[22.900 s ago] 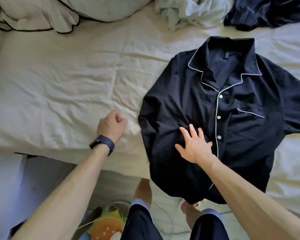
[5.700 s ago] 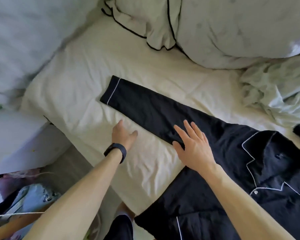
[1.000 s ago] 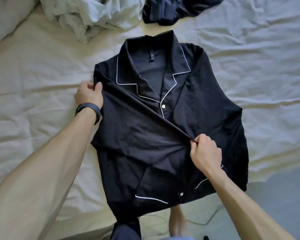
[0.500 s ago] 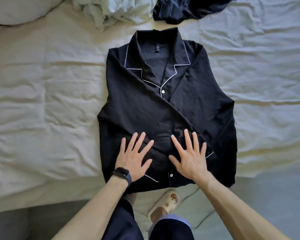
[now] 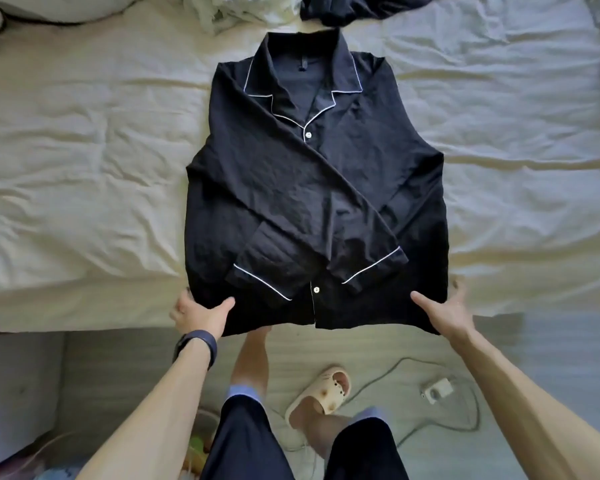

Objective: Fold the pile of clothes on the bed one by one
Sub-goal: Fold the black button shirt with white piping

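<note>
Between the two hands, the shirt (image 5: 312, 188) lies face up on the bed (image 5: 84, 168), sleeves crossed over its front and hem hanging over the edge. The left hand (image 5: 198, 315) pinches the hem's left corner, thumb on top and fingers beneath; the right hand (image 5: 447, 313) grips the right corner likewise. Well beyond both hands, past the collar, lie a pale garment (image 5: 243, 12) and a dark one (image 5: 354, 8).

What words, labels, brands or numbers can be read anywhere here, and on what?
None can be read.
The shirt shows only a plain neck loop, with no printed label in view.
The wristband, slipper and charger show no legible marks; any would be too small to tell.
</note>
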A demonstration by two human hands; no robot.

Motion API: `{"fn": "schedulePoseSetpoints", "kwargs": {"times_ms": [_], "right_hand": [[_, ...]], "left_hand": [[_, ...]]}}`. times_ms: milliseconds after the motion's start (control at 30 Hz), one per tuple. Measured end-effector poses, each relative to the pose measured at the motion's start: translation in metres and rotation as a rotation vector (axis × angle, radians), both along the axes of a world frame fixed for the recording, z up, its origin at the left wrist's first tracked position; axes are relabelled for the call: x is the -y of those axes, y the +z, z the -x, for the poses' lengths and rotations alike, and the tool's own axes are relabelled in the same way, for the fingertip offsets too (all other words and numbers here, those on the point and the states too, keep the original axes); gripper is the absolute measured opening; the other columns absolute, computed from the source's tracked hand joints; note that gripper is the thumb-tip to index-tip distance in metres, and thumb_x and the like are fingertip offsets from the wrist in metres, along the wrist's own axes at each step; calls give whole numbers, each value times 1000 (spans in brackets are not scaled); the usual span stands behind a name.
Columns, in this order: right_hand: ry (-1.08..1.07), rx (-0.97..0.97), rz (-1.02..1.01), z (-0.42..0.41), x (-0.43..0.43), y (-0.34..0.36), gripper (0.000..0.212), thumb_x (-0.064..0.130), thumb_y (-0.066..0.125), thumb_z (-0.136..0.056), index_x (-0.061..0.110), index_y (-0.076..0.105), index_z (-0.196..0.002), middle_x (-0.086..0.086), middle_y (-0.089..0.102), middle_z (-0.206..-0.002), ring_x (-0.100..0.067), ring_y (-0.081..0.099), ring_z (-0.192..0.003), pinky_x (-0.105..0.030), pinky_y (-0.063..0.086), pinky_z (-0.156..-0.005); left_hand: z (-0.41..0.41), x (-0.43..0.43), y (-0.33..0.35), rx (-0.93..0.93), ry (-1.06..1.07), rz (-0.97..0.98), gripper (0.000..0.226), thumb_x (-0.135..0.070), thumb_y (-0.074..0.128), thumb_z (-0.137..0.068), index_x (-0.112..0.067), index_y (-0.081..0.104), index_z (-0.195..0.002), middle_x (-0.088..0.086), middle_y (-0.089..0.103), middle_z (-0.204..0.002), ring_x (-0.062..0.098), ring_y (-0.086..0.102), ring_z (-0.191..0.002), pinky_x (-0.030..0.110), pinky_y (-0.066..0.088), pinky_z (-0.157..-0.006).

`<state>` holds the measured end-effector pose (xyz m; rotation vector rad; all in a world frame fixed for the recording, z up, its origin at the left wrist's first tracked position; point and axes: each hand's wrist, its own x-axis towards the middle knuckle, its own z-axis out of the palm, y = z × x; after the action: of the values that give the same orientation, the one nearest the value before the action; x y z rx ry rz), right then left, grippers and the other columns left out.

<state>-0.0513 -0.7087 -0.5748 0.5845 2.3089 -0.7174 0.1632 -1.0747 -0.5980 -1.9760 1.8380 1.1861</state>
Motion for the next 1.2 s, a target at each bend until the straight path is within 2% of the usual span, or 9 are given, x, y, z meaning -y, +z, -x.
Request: {"fn": "schedulePoseSetpoints", "kwargs": {"times_ms": [133,300,433,500,633,733,867,1000,1200], "right_hand": [[63,60,35,0,-15,-16,53,40,75,-88,13,62,-132,-10,71,-120,-32,66,-111,-48,52,-100],[-26,19,159,-16,-26,-13,17,31,62,-98,15,69,-99,-12,72,-105,-27,67,-89,-42,54,-83],[-67,28,247,-36,-41,13,22,26,70,-95,9,70,-109,-13,73,-109,-27,68,-91,-39,55,-82],[-92,85,296,-45,-47,31,25,25,71,-94,10,72,-113,-12,74,-109,-30,70,-95,-43,58,-85],[-286,81,449,-57,-52,73,20,20,67,-98,11,67,-116,-8,72,-105,-23,69,-90,-31,55,-68],[-380,56,509,-62,-50,107,18,18,67,-98,8,66,-113,-11,71,-97,-22,66,-76,-31,53,-68],[-518,-16,567,-66,-46,153,17,13,63,-100,5,62,-115,-12,69,-93,-22,64,-70,-28,54,-64],[-705,-97,577,-72,-44,187,16,7,63,-98,5,63,-114,-13,66,-99,-20,62,-72,-29,54,-64],[-845,-89,556,-80,-28,208,9,3,59,-97,12,61,-99,-15,62,-103,-20,56,-69,-29,51,-66]], "left_hand": [[-13,17,-14,129,-129,-91,78,-42,77,-83,-10,43,-146,18,36,-150,37,41,-135,47,36,-110],[-35,20,-11,-76,15,-202,46,-16,76,-87,5,61,-124,23,65,-124,38,62,-111,48,49,-97],[-53,-7,24,-146,52,-404,37,-12,75,-88,3,64,-121,17,69,-114,31,68,-98,40,56,-81],[-62,-19,44,-131,6,-433,32,-17,74,-90,-1,68,-117,15,70,-113,31,68,-101,43,56,-88],[-78,-35,84,-201,73,-360,29,-21,67,-95,-5,64,-119,15,69,-114,32,64,-99,38,50,-83],[-81,-45,118,-290,96,-327,21,-21,65,-97,-9,65,-115,13,72,-108,35,69,-98,38,50,-79],[-77,-50,170,-355,128,-244,7,-22,63,-98,-16,66,-101,5,75,-93,23,73,-69,29,46,-62],[-84,-48,205,-359,205,-175,10,-22,63,-97,-15,67,-102,7,75,-94,28,73,-74,29,48,-61],[-92,-42,223,-342,410,-224,6,-13,61,-96,-14,62,-90,4,69,-78,12,66,-44,27,40,-55]]}}
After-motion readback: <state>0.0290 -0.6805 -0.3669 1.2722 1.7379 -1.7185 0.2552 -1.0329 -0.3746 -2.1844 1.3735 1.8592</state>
